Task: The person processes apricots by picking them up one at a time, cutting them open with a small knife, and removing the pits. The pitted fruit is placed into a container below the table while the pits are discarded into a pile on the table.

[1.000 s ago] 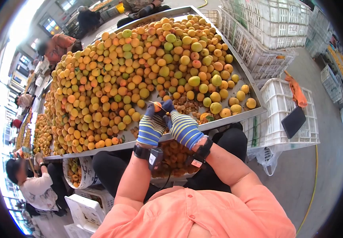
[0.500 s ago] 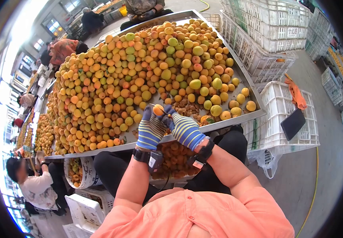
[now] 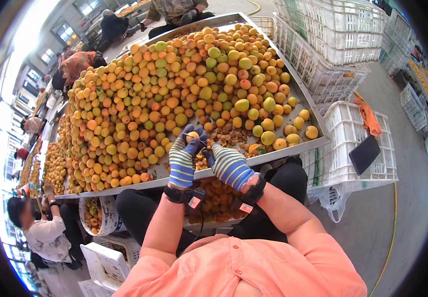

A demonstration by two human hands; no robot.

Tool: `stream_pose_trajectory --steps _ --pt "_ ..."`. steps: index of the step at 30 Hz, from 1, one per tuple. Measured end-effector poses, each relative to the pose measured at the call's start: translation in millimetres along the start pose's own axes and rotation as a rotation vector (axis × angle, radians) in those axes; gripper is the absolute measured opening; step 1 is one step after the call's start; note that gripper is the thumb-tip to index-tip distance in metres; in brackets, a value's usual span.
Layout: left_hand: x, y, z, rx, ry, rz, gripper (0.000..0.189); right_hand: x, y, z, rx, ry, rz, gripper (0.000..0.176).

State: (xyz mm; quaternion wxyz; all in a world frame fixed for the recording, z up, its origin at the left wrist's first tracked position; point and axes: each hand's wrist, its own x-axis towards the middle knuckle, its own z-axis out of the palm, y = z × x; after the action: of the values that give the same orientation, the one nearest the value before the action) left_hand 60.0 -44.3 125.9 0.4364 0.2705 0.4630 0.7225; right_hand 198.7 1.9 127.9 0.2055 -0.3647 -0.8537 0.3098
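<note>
Gripping a round orange fruit over the metal tray, near its front edge, my left hand has its gloved fingers bent around it. My right hand sits just beside, its fingers curled nearly together, and I can't make out whether they have hold of anything. Beyond my hands, the heaped fruit covers much of the tray, with brown scraps lying nearby.

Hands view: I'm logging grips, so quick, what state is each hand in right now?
Left hand: closed, holding a fruit.
Right hand: cannot tell whether it is open, closed or holding anything.
</note>
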Motion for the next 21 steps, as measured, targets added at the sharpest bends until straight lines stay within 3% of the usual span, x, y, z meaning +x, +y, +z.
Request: stream_pose_trajectory --steps 3,6,9,13,16,17,19,21 --pt "1 -3 -3 0.059 -0.011 0.068 0.042 0 0 1 0.029 0.02 0.001 0.027" --pt "8 -11 -15 -0.225 -0.052 -0.067 0.045 2 -1 2 0.024 0.015 0.005 0.027" --pt "0 -6 -2 -0.179 0.089 -0.033 0.051 2 -5 2 -0.014 0.009 0.008 0.028" --pt "2 0 1 0.035 0.111 0.09 0.057 2 -5 3 -0.01 0.026 -0.015 0.027" --pt "5 -8 -10 0.195 0.083 0.158 0.054 5 6 21 0.202 0.141 -0.125 0.027" --pt "6 -10 -12 0.17 0.065 0.142 0.055 9 12 25 0.244 0.101 -0.259 0.028" --pt "6 -13 -16 0.116 0.031 0.107 0.056 8 9 2 0.415 -0.25 -0.109 0.035" --pt "4 -11 -17 -0.022 0.011 0.023 0.051 9 11 1 0.413 -0.281 -0.094 0.037"
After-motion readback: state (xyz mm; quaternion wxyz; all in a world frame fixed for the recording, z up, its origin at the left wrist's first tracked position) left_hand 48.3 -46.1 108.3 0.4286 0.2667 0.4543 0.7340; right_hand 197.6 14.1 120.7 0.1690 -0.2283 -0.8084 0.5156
